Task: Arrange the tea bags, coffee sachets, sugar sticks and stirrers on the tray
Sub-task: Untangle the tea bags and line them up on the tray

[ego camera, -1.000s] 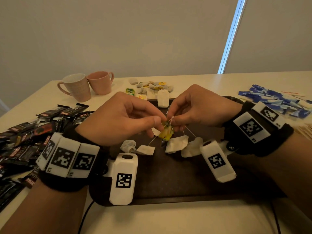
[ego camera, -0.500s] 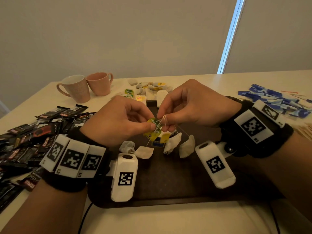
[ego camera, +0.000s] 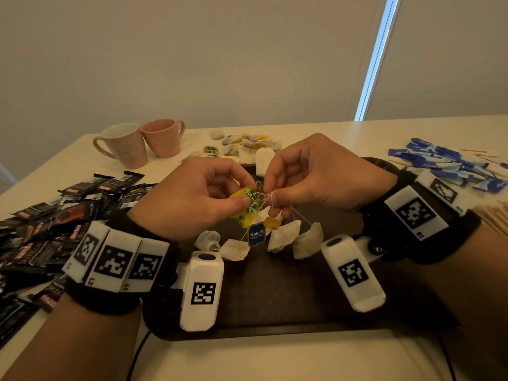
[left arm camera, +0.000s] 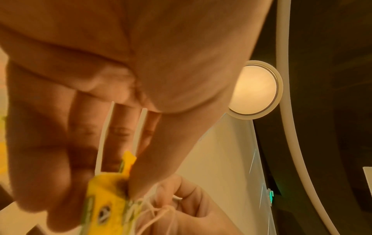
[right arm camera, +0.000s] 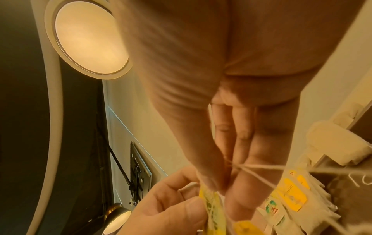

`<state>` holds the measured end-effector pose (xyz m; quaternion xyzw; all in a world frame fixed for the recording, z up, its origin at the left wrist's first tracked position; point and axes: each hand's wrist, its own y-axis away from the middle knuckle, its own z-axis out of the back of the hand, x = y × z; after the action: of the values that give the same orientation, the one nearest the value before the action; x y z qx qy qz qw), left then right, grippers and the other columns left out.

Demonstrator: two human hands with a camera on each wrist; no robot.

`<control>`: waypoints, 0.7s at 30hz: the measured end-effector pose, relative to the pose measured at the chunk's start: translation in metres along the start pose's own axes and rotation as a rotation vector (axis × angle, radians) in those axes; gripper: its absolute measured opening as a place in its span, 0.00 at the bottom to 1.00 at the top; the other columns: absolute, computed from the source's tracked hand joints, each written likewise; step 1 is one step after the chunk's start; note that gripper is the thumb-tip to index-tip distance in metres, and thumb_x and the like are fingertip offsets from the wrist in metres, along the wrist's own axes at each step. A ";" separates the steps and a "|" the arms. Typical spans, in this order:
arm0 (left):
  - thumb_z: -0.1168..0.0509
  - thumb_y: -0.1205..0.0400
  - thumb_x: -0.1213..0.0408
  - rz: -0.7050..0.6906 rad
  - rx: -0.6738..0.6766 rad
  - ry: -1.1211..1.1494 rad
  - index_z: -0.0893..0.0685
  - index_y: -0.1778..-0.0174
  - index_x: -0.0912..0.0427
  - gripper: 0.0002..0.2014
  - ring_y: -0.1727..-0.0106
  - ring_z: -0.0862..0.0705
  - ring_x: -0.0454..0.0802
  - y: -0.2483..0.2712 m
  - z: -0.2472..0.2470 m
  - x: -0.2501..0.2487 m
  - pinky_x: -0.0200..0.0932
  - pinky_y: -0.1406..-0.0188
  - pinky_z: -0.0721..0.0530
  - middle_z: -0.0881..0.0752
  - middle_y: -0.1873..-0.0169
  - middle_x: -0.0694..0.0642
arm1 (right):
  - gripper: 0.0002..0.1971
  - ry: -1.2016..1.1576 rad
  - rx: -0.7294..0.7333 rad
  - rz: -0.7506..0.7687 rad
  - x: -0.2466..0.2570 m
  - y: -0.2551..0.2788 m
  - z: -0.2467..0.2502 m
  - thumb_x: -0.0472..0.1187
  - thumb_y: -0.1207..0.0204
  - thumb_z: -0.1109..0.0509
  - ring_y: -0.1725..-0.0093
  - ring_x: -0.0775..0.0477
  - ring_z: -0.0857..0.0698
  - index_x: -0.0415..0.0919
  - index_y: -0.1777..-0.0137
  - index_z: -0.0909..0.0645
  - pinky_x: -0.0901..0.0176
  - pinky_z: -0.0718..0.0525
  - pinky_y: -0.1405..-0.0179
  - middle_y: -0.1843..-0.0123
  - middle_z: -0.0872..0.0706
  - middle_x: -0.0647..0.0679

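Observation:
Both hands hover over the dark tray (ego camera: 280, 303), working a tangle of tea bag strings. My left hand (ego camera: 192, 196) pinches a yellow-green tea bag tag (ego camera: 248, 203) between thumb and forefinger; the same tag (left arm camera: 106, 205) fills the bottom of the left wrist view. My right hand (ego camera: 316, 174) pinches the knotted white strings (ego camera: 268, 195), seen as strings (right arm camera: 251, 167) in the right wrist view. Several white tea bags (ego camera: 284, 235) dangle from the strings just above the tray, beside a blue tag (ego camera: 256, 235).
Black coffee sachets (ego camera: 55, 224) are heaped at the left. Blue sugar sticks (ego camera: 450, 167) lie at the right, wooden stirrers (ego camera: 494, 218) near them. Two pink mugs (ego camera: 143, 144) and more tea bags (ego camera: 247, 145) sit at the back of the table.
Both hands have risen a little, lifting the tangled tags and bags off the tray. The yellow-green tag now sits higher between my left thumb and forefinger, and a blue tag hangs in view.

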<state>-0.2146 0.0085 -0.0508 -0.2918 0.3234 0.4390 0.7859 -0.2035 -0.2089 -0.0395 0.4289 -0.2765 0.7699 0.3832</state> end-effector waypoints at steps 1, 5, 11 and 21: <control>0.27 0.22 0.68 0.000 -0.004 0.001 0.12 0.49 0.54 0.08 0.56 0.09 0.50 0.000 0.000 0.000 0.48 0.51 0.09 0.10 0.60 0.51 | 0.07 -0.002 -0.002 -0.002 0.000 0.000 0.000 0.26 0.28 0.23 0.63 0.45 0.07 0.29 0.51 0.15 0.58 0.09 0.60 0.59 0.08 0.35; 0.30 0.20 0.68 0.036 -0.027 0.019 0.14 0.52 0.54 0.05 0.55 0.08 0.53 0.000 0.000 0.003 0.51 0.52 0.09 0.11 0.51 0.53 | 0.07 -0.020 0.003 0.000 0.003 -0.002 -0.002 0.26 0.28 0.23 0.64 0.45 0.07 0.27 0.52 0.15 0.60 0.10 0.61 0.60 0.08 0.35; 0.37 0.16 0.76 0.041 0.054 0.054 0.16 0.42 0.48 0.17 0.53 0.09 0.49 0.002 -0.003 -0.001 0.50 0.54 0.10 0.09 0.53 0.50 | 0.08 -0.051 0.011 0.011 0.003 -0.002 -0.001 0.26 0.29 0.23 0.62 0.42 0.07 0.24 0.51 0.16 0.58 0.08 0.60 0.59 0.08 0.33; 0.25 0.24 0.51 0.158 0.154 0.243 0.14 0.52 0.49 0.10 0.62 0.14 0.52 0.001 0.001 -0.002 0.47 0.67 0.13 0.14 0.53 0.54 | 0.10 -0.055 0.028 0.006 0.003 -0.005 -0.004 0.27 0.29 0.22 0.60 0.42 0.07 0.24 0.50 0.16 0.54 0.08 0.57 0.58 0.08 0.35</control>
<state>-0.2155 0.0088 -0.0486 -0.2554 0.4705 0.4348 0.7241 -0.2027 -0.2018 -0.0381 0.4547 -0.2774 0.7627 0.3669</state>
